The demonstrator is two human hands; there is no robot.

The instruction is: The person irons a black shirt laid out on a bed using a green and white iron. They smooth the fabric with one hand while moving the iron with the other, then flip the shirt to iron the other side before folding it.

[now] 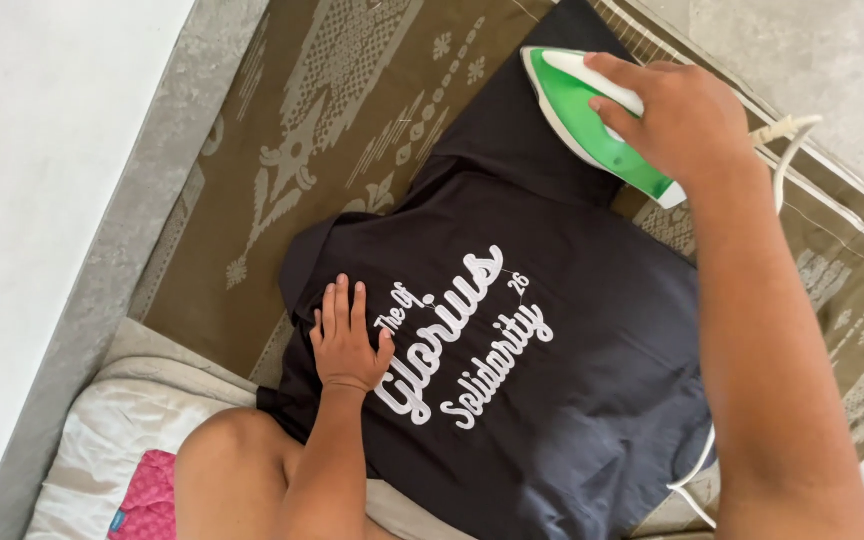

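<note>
Green iron (592, 115) handle hidden under right hand (677, 115)

Right hand (687, 115) presses iron (592, 115) on shirt (552, 400).

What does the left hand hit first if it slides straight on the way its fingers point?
The left hand lies flat on the dark shirt, fingers pointing up-frame. It would probably cross the shirt's collar edge, then reach the patterned mat.

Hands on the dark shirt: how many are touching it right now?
1. The left hand lies flat on the dark shirt beside its white print. The right hand grips the green and white iron instead.
</note>
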